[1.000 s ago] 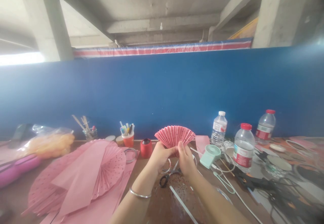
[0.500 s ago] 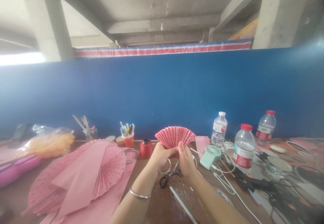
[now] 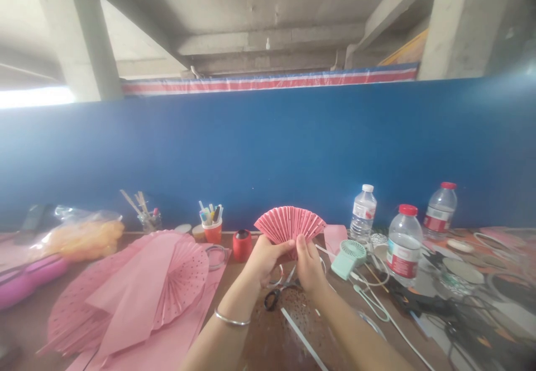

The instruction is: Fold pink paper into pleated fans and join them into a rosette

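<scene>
A pleated pink paper fan [image 3: 290,223] with small punched holes is spread in an arc in front of me, upright above the table. My left hand [image 3: 266,259] pinches its lower left side, the thumb lying across the folds. On the lower right side, my right hand [image 3: 309,262] grips it with the thumb up against the pleats. Both thumbs nearly meet at the fan's base, and the fingers behind it are hidden. Under the hands lies a pair of scissors [image 3: 272,299] with black handles, partly covered by them.
Pink folded fans and paper sheets [image 3: 136,298] lie at the left. A red cup of pens [image 3: 213,231] and a red round object [image 3: 242,246] stand behind. To the right are a mint handheld fan [image 3: 349,258], water bottles [image 3: 404,248], cables, and a white strip [image 3: 304,339] in front.
The pink paper fan has spread slightly wider, its edges reaching a little further to each side. Both hands keep their hold in nearly the same place.
</scene>
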A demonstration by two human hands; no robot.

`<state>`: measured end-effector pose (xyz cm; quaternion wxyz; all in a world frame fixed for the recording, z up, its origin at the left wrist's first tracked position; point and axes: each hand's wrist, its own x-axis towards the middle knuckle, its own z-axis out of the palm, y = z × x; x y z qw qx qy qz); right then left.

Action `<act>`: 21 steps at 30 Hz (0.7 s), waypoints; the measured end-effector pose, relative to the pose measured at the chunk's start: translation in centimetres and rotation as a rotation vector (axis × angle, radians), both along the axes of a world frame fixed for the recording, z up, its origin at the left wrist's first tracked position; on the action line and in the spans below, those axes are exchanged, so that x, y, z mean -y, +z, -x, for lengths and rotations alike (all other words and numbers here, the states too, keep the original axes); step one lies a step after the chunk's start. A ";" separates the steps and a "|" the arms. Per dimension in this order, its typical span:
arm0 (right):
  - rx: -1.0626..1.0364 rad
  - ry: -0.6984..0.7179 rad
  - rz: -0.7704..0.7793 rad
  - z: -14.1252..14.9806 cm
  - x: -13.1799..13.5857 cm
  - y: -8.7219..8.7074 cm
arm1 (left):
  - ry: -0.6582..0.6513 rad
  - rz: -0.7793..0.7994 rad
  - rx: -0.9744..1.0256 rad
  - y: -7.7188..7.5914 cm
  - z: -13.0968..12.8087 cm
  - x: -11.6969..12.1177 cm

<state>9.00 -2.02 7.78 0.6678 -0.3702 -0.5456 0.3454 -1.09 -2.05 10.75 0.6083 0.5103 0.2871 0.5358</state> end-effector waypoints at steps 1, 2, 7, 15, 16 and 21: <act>0.000 -0.019 -0.001 0.0 -0.1 -0.1 | 0.007 0.027 0.016 0.0 0.0 0.0; 0.002 -0.042 -0.001 0.0 -0.2 -0.2 | 0.014 0.049 0.026 0.1 -0.1 0.1; 0.022 -0.125 0.018 0.0 -0.6 -0.9 | 0.030 0.039 0.049 0.1 -0.3 0.2; -0.152 -0.061 0.108 -0.3 -0.7 -0.3 | 0.012 0.005 0.050 0.2 -0.5 0.1; -0.212 -0.017 0.118 -0.2 -0.8 -0.2 | 0.030 -0.009 0.056 0.1 -0.5 0.0; -0.456 0.139 0.183 0.1 -1.1 0.0 | 0.110 -0.058 0.068 -0.5 -0.2 -0.7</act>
